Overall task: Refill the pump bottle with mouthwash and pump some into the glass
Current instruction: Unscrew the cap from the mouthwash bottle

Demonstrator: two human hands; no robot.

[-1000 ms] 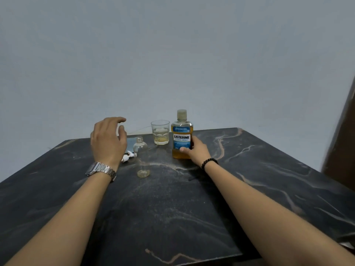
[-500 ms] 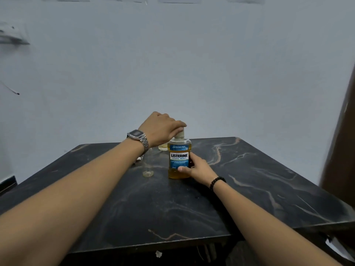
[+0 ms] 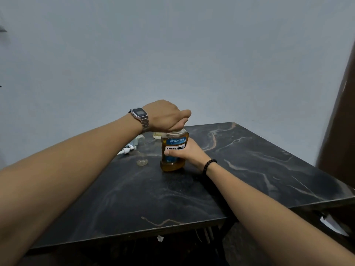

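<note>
An amber mouthwash bottle [image 3: 173,150] with a blue and white label stands on the dark marble table [image 3: 240,160]. My right hand [image 3: 189,152] grips its body from the right side. My left hand [image 3: 167,117] is curled over the bottle's cap, which is hidden under the fingers. Left of the bottle stands the small clear pump bottle [image 3: 141,150], open at the neck and partly hidden by my left forearm. Its white pump head [image 3: 126,150] lies on the table beside it. The glass [image 3: 158,135] with a little yellowish liquid shows behind the mouthwash bottle, mostly hidden.
A plain grey wall rises behind the table. A brown panel [image 3: 342,121] stands at the right edge. The table's front edge runs across the lower part of the view, with dark space and a scrap of white paper [image 3: 160,238] underneath.
My left hand moved right from above the pump bottle onto the mouthwash cap and closed round it. My right hand kept its hold on the bottle body. The camera shifted back.
</note>
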